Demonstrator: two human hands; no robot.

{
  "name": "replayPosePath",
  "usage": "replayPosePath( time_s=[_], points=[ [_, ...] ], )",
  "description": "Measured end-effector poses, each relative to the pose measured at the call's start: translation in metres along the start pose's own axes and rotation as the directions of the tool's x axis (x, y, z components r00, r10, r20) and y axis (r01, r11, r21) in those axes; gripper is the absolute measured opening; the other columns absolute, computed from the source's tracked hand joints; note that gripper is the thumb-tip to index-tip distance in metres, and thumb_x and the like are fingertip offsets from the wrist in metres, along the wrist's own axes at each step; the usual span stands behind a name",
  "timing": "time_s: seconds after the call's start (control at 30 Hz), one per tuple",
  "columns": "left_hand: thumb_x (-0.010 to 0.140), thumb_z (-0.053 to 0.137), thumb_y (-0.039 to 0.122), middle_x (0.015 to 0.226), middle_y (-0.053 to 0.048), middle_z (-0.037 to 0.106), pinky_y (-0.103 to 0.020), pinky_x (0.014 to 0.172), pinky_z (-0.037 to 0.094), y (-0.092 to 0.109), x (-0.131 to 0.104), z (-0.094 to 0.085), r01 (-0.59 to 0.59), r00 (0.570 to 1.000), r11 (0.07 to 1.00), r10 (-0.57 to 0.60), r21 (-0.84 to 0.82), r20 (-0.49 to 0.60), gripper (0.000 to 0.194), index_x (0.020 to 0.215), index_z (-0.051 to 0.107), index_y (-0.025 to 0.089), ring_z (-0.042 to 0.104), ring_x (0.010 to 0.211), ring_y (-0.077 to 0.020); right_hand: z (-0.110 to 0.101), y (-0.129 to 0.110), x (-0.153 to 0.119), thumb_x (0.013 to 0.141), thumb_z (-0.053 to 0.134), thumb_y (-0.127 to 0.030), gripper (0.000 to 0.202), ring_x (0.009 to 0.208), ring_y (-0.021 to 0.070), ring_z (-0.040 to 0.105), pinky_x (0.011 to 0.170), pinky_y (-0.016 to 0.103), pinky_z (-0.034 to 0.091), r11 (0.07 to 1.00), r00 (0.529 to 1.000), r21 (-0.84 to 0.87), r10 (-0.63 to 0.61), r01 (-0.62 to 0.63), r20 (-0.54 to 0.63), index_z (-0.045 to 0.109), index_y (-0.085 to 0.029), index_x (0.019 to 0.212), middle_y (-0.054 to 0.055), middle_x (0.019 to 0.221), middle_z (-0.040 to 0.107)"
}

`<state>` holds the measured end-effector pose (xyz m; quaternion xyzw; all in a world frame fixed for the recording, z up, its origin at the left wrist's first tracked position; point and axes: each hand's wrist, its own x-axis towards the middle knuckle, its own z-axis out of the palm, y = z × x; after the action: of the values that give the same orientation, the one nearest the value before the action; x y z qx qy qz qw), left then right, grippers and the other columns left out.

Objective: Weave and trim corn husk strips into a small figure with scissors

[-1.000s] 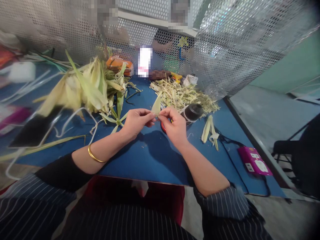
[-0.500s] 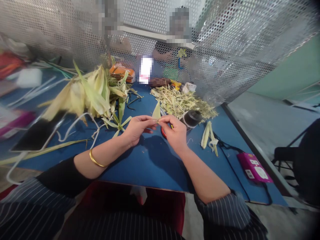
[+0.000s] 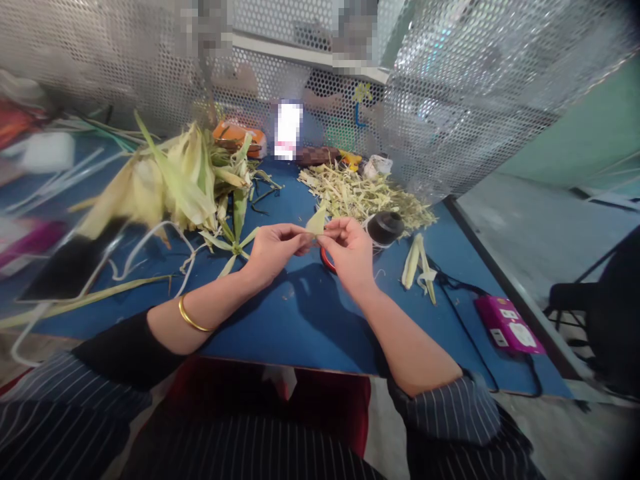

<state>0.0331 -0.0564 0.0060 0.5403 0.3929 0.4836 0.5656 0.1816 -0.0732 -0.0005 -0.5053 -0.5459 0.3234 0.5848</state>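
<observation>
Between my two hands, above the blue table [image 3: 300, 320], is a small pale green husk piece [image 3: 317, 222] with its pointed tip up. My left hand [image 3: 275, 253] pinches its lower left edge between thumb and fingers. The thumb and forefinger of my right hand [image 3: 350, 257] close on its lower right side. Under my right hand shows part of a red ring-shaped object [image 3: 327, 260]. A black spool [image 3: 385, 229] stands just right of that hand. Left of my left hand lies a star-shaped bundle of husk strips [image 3: 236, 249].
A heap of corn husks [image 3: 185, 173] covers the back left, near a phone [image 3: 75, 260] with a white cable. Shredded husk [image 3: 360, 190] is piled behind my hands. Folded strips [image 3: 414, 263] and a purple box [image 3: 509, 325] lie right. Perforated sheeting [image 3: 450, 87] rises behind.
The husk piece has tilted slightly to the right, and the fingers of my right hand have shifted around its base. The view has moved a little.
</observation>
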Motion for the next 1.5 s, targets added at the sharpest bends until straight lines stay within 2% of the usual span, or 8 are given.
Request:
replayPosePath(
  time_s=[0.2, 0.33, 0.47, 0.6, 0.73, 0.93, 1.2, 1.5],
  points=[
    [0.069, 0.072, 0.03, 0.068, -0.003, 0.069, -0.024, 0.06, 0.05, 0.0, -0.001, -0.001, -0.041, 0.999, 0.991, 0.042, 0.126, -0.003, 0.016, 0.076, 0.072, 0.015, 0.06, 0.059, -0.0108, -0.001, -0.001, 0.0, 0.075, 0.065, -0.02, 0.018, 0.067, 0.0148, 0.063, 0.066, 0.032, 0.05, 0.999, 0.999, -0.037, -0.006, 0.007, 0.038, 0.053, -0.022, 0.088, -0.002, 0.07, 0.064],
    [0.07, 0.072, 0.031, 0.067, -0.004, 0.068, -0.025, 0.059, 0.051, 0.0, 0.001, -0.002, 0.065, 0.998, 0.997, -0.065, -0.03, 0.002, 0.018, 0.075, 0.071, 0.014, 0.06, 0.056, -0.0104, -0.002, -0.006, -0.001, 0.078, 0.064, -0.018, 0.012, 0.068, 0.013, 0.059, 0.068, 0.031, 0.049, 0.977, 0.989, -0.154, -0.138, 0.145, 0.055, 0.054, -0.022, 0.082, -0.002, 0.073, 0.061],
    [0.067, 0.075, 0.028, 0.065, -0.003, 0.066, -0.023, 0.055, 0.049, 0.0, 0.003, -0.003, 0.205, 0.979, 0.959, -0.2, -0.195, 0.046, 0.017, 0.073, 0.069, 0.013, 0.057, 0.053, -0.0086, -0.006, -0.009, -0.003, 0.084, 0.058, -0.019, 0.006, 0.078, 0.0149, 0.059, 0.076, 0.033, 0.047, 0.89, 0.934, -0.286, -0.329, 0.356, 0.139, 0.058, -0.024, 0.087, -0.001, 0.083, 0.063],
    [0.067, 0.075, 0.024, 0.062, -0.002, 0.065, -0.021, 0.053, 0.047, 0.0, 0.004, -0.004, 0.304, 0.953, 0.909, -0.286, -0.285, 0.103, 0.015, 0.072, 0.069, 0.012, 0.056, 0.051, -0.0074, -0.009, -0.011, -0.003, 0.087, 0.056, -0.022, 0.007, 0.081, 0.0167, 0.059, 0.077, 0.034, 0.046, 0.818, 0.899, -0.374, -0.384, 0.437, 0.21, 0.061, -0.025, 0.088, 0.002, 0.085, 0.064],
    [0.068, 0.073, 0.022, 0.063, -0.002, 0.064, -0.022, 0.055, 0.048, 0.001, 0.004, -0.005, 0.351, 0.936, 0.876, -0.32, -0.33, 0.146, 0.011, 0.07, 0.067, 0.012, 0.056, 0.053, -0.0078, -0.009, -0.011, -0.002, 0.088, 0.054, -0.02, 0.011, 0.081, 0.0158, 0.059, 0.076, 0.032, 0.047, 0.796, 0.884, -0.385, -0.407, 0.467, 0.23, 0.063, -0.024, 0.084, 0.001, 0.083, 0.064],
    [0.066, 0.074, 0.023, 0.071, -0.004, 0.068, -0.024, 0.06, 0.05, 0.003, 0.001, -0.005, 0.273, 0.961, 0.928, -0.255, -0.254, 0.103, 0.016, 0.078, 0.069, 0.013, 0.062, 0.063, -0.0113, -0.007, -0.007, -0.002, 0.086, 0.056, -0.017, 0.01, 0.077, 0.0137, 0.058, 0.074, 0.03, 0.046, 0.847, 0.909, -0.33, -0.377, 0.416, 0.177, 0.063, -0.021, 0.08, 0.0, 0.08, 0.064],
    [0.07, 0.072, 0.031, 0.069, -0.004, 0.07, -0.025, 0.065, 0.05, 0.0, -0.003, -0.001, 0.018, 1.0, 0.995, -0.02, -0.102, -0.011, 0.019, 0.077, 0.072, 0.014, 0.063, 0.064, -0.0123, -0.003, -0.009, -0.003, 0.08, 0.061, -0.015, 0.006, 0.066, 0.0107, 0.053, 0.065, 0.027, 0.043, 0.933, 0.969, -0.263, -0.233, 0.247, 0.08, 0.061, -0.019, 0.075, -0.002, 0.071, 0.061],
    [0.07, 0.069, 0.028, 0.068, -0.004, 0.07, -0.028, 0.067, 0.052, -0.002, -0.004, 0.001, -0.011, 1.0, 0.998, 0.01, -0.064, -0.01, 0.016, 0.077, 0.072, 0.013, 0.063, 0.065, -0.0133, -0.001, -0.006, -0.001, 0.074, 0.065, -0.016, 0.011, 0.062, 0.0101, 0.054, 0.062, 0.028, 0.044, 0.984, 0.995, -0.148, -0.101, 0.101, 0.004, 0.056, -0.02, 0.077, -0.003, 0.07, 0.061]
  ],
)
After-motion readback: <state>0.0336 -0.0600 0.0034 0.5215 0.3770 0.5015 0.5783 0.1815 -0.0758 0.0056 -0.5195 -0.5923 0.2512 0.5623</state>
